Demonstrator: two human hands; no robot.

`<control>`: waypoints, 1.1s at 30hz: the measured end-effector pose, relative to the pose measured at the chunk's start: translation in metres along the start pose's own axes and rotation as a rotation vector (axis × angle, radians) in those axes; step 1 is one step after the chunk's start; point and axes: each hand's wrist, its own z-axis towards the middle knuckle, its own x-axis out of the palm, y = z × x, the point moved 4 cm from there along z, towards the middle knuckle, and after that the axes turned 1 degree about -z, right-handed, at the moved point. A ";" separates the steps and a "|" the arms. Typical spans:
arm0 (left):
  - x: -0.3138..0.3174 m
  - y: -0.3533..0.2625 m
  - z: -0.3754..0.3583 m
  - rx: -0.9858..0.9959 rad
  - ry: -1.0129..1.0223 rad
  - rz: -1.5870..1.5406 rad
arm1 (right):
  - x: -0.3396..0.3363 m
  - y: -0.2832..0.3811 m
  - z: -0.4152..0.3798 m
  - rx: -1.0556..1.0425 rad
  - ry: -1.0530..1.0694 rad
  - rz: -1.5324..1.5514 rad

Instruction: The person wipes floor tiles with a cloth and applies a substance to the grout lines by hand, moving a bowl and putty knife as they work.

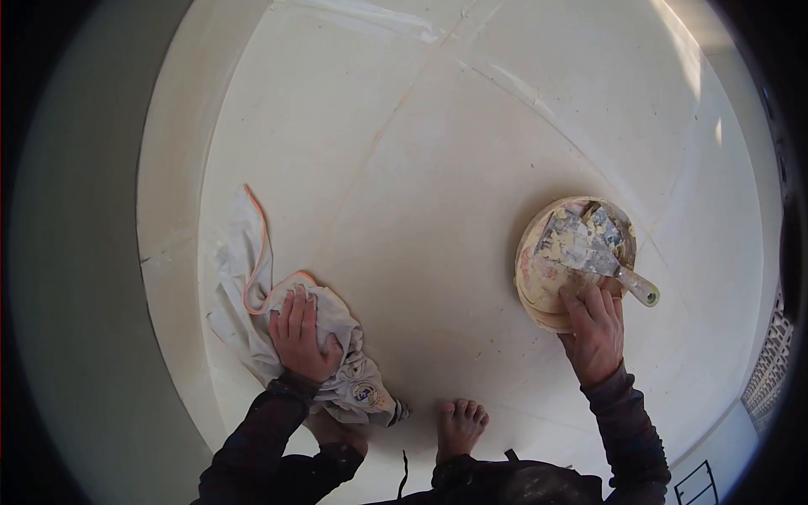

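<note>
My left hand [301, 338] lies on a crumpled grey-white cloth [345, 316] with orange trim, its fingers stretched out and the thumb apart. The cloth is spread on the pale floor and carries a dark round print near its lower end. On the right, my right hand [596, 332] grips the near rim of a round bucket [532, 282] smeared with cream filler; the fingertips reach inside and are partly hidden. A putty knife [589, 244] caked with filler rests across the bucket, its handle sticking out over the right rim. A second filler-covered blade [608, 220] is partly visible beneath it.
Pale tiles [421, 210] with faint joint lines make up the floor. A wall [93, 252] rises on the left, with a skirting strip [172, 227] at its foot. My bare foot [460, 427] is near the bottom centre. A patterned grille [770, 362] stands far right.
</note>
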 end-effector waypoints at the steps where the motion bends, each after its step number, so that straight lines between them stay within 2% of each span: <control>1: 0.000 0.001 -0.002 0.006 -0.023 -0.004 | -0.001 0.001 0.000 0.004 0.011 0.000; 5: 0.004 0.002 -0.001 0.015 -0.082 -0.042 | -0.006 0.004 0.003 0.007 0.086 -0.052; 8: 0.003 0.002 -0.002 -0.003 -0.072 -0.040 | -0.033 0.019 0.027 0.053 0.220 0.043; 10: 0.004 0.002 0.000 -0.004 -0.080 -0.052 | -0.059 0.045 0.069 0.138 0.199 0.565; 14: 0.005 0.003 0.000 -0.005 -0.093 -0.075 | -0.031 0.068 0.180 -0.046 -0.186 0.863; 16: 0.005 0.003 0.000 -0.008 -0.098 -0.082 | 0.003 0.061 0.233 -0.090 -0.344 0.754; 20: 0.003 0.003 0.001 0.019 -0.069 -0.045 | 0.016 0.065 0.273 -0.083 -0.412 0.617; 22: 0.005 0.004 -0.002 0.009 -0.067 -0.060 | 0.017 0.067 0.278 -0.116 -0.485 0.600; 25: 0.008 0.005 -0.002 0.004 -0.070 -0.071 | 0.013 0.075 0.276 -0.089 -0.470 0.414; 29: 0.006 0.005 -0.003 0.002 -0.066 -0.075 | 0.012 0.087 0.269 -0.081 -0.440 0.315; 33: 0.007 0.006 -0.004 0.002 -0.058 -0.071 | 0.018 0.100 0.258 -0.082 -0.495 0.154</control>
